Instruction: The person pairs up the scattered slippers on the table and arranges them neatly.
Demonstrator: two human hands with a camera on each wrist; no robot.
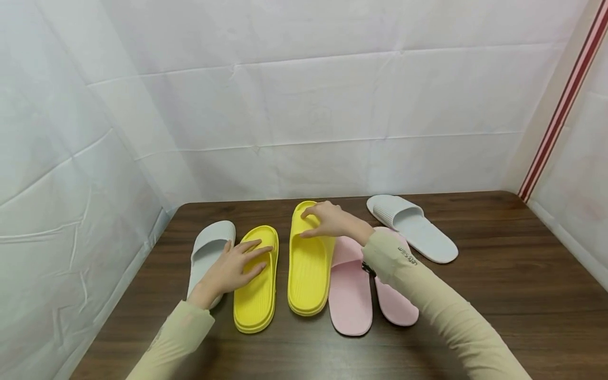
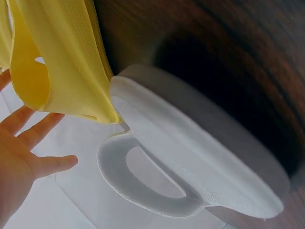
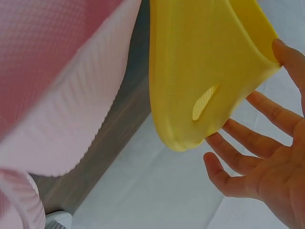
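In the head view, two yellow slippers lie side by side, toes toward the back. Over the strap of the left yellow slipper (image 1: 254, 303) hovers my left hand (image 1: 233, 269), fingers spread and fairly straight. In the left wrist view its fingertips are at or just off the yellow strap (image 2: 66, 71). My right hand (image 1: 328, 219) is at the strap of the right yellow slipper (image 1: 307, 277). Its thumb touches the strap's edge, while loosely spread fingertips meet the strap's top in the right wrist view (image 3: 200, 62); no firm grip shows.
Two pink slippers lie right of the yellow pair: one (image 1: 350, 301) beside it, another (image 1: 396, 303) partly under my right forearm. A white slipper (image 1: 427, 237) lies angled at back right; another (image 1: 201, 266) is left of my left hand. White sheeting (image 1: 304, 105) rises behind the brown table (image 1: 522, 274).
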